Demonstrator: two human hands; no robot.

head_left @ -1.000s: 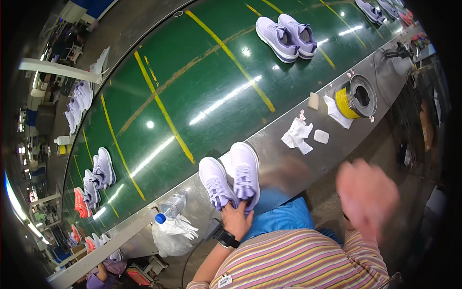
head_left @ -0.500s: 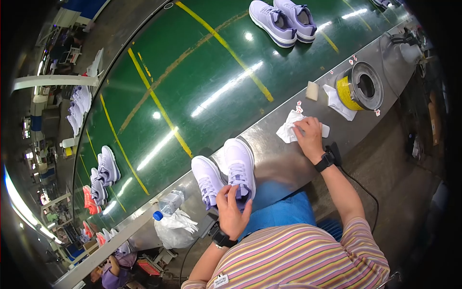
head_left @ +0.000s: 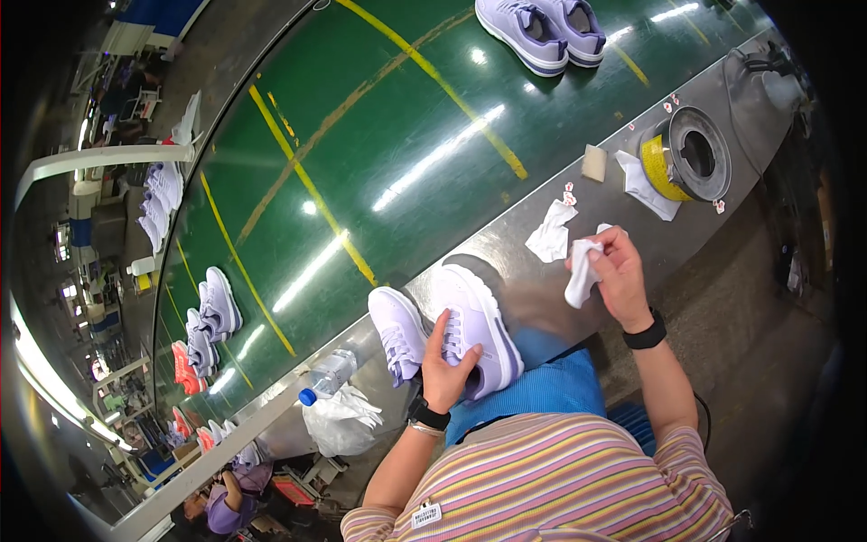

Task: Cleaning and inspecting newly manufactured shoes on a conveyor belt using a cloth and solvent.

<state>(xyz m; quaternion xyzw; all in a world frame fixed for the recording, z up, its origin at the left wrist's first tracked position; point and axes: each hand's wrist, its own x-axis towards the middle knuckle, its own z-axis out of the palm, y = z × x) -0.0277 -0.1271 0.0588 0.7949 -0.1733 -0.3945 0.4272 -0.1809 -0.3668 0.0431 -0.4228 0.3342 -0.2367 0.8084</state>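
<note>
Head view: a person's left hand [head_left: 449, 366] grips the heel end of a white-and-lilac shoe [head_left: 479, 327], fingers spread over its collar and laces, thumb inside the opening. The shoe stands upright on the steel ledge [head_left: 506, 244] beside a green conveyor belt [head_left: 361, 135], touching its mate [head_left: 399, 332] on the left. Both are smooth, low-cut trainers with pale purple trim and thick white soles. The right hand [head_left: 619, 271] pinches a crumpled white cloth [head_left: 581, 271] between thumb and fingertips, lifted just right of the shoe. A second crumpled cloth [head_left: 550, 233] lies on the ledge nearby, with a yellow tape roll [head_left: 682, 158] farther along. A plastic bottle [head_left: 327, 374] with a blue cap lies left of the pair. Half a second ago the right hand was pressed down on the ledge by the cloths; now it has risen toward the shoe with one cloth in its grasp, while the left hand keeps its hold.
</note>
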